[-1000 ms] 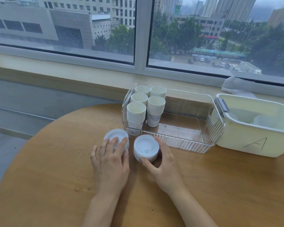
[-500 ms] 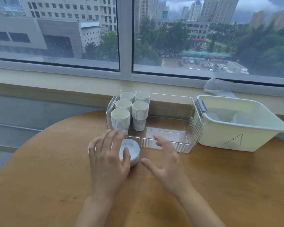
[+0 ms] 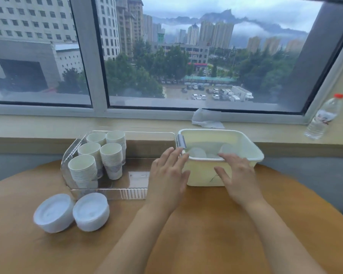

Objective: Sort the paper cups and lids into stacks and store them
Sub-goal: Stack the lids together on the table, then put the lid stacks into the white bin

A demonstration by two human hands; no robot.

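Both hands were spread flat, fingers straight, holding nothing: the left hand [image 3: 169, 173] at the near left corner of the cream tub [image 3: 244, 141], the right hand [image 3: 238, 175] against its front wall, fingertips at the rim. A dark mark on that wall was mostly covered and could not be read. Pale shapes inside the tub were too blurred to name. Five stacks of paper cups [image 3: 99, 157] stood in the left end of the clear bin [image 3: 127, 191], its right half bare. Two stacks of lids [image 3: 71, 212] sat touching on the round wooden table [image 3: 206, 224], near its left edge, with open wood before the person. The label of a water bottle [image 3: 324, 117] on the sill was illegible.
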